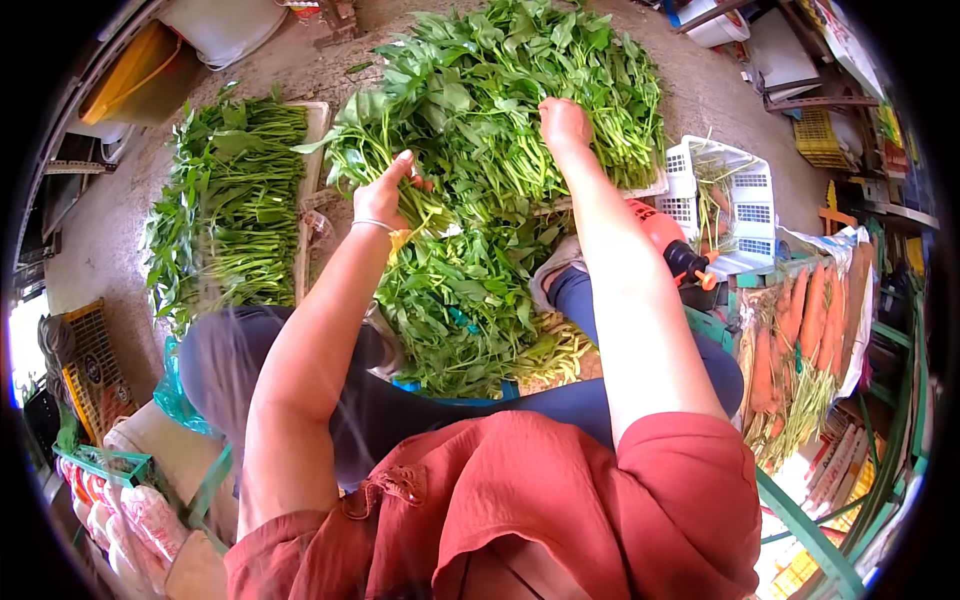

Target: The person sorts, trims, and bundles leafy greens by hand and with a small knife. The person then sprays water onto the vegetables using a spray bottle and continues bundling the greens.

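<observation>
My left hand (383,195), with a bracelet at the wrist, is closed around the stems of a bunch of leafy greens (350,140). Its leaves point up and to the left. My right hand (565,125) is closed over the large pile of greens (480,90); what its fingers grip is too small to make out. A looser heap of greens (455,330) lies between my legs, nearer to me. To the left, stalks in a neat stack (250,205) lie side by side.
A red bottle with a black cap (665,240) is beside a white plastic basket (752,195) on the right. Carrots (815,320) lie at the far right. A yellow bucket (140,75) stands at the upper left. A teal bag (178,395) lies by my left knee.
</observation>
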The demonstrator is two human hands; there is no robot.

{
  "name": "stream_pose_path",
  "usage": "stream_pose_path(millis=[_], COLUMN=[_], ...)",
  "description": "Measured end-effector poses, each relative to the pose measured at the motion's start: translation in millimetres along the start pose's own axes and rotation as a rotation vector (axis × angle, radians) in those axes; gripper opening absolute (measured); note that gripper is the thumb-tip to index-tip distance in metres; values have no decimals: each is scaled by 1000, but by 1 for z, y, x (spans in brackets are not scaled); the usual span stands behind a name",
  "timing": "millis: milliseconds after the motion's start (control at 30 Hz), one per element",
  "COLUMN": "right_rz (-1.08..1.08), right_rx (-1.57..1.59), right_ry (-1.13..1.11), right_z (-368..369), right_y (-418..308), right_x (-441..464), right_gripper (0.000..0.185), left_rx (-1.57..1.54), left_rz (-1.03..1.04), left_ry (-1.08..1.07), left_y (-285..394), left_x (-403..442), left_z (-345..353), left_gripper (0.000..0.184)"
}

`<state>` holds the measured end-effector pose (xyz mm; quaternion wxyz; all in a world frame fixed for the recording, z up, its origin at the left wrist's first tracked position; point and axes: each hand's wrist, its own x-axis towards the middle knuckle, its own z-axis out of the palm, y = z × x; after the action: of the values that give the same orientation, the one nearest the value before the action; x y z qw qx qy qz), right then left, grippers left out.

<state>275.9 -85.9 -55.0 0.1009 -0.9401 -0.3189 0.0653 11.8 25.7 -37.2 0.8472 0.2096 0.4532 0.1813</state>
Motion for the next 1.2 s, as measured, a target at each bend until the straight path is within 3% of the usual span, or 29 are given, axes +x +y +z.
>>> stream_pose_path(millis=[100, 167, 233, 333, 367, 467, 500, 567, 633, 700, 767, 800, 833, 900, 967, 1133, 1200], right_rz=[-9, 84, -5, -55, -210, -443, -366, -148, 141, 257, 363, 434, 486, 420, 440, 400, 402], right_rx=[-71, 60, -31, 291, 375, 545, 582, 681, 469, 235, -95, -49, -18, 119, -227, -60, -154], right_ry=[54, 69, 131, -4, 36, -267, -482, -374, -28, 51, -46, -259, -411, -523, -429, -430, -385], right_z=[-4, 15, 13, -18, -18, -32, -38, -51, -72, -72, -80, -83, -82, -56, -50, -58, -49], right_y=[-9, -4, -13, -60, -70, -92, -88, -64, -28, 21, 45, 55, 61, 68, 44, 70, 70], right_x=[-28, -29, -39, -75, -94, -127, -122, -94, -60, -16, 2, 10, 14, 9, -5, 6, 4], right_gripper=[14, 8, 5, 5, 7, 10, 15, 25, 41, 69, 100, 122, 128, 130, 122, 109, 107], left_rx=[-26, 14, 106, 71, 106, 12, 20, 50, 20, 49, 45, 48, 51, 72, 93, 108, 109], left_rz=[-100, -119, -226, -160, -162, -272, -203, -100, -116, -151, -141, -163, -185, -171, -163, -147, -149], left_ry=[-4, 4, -233, -130, -113, -306, -224, -54, -49, -68, -51, -50, -49, -16, -5, -10, -7], left_y=[-8, -12, -7, -16, -13, -7, -11, -9, -8, -7, -8, -7, -7, -8, -10, -9, -10], left_x=[17, 23, 22, 4, -2, -3, 7, -14, -15, -10, -5, -3, -2, -2, 0, -2, -3], left_z=[-11, -12, -12, 7, 14, 12, 6, 25, 21, 13, 7, 5, 4, 3, 4, 4, 3], left_gripper=[19, 18, 18, 32, 29, 20, 17, 14, 13, 12, 12, 13, 14, 16, 18, 19, 18])
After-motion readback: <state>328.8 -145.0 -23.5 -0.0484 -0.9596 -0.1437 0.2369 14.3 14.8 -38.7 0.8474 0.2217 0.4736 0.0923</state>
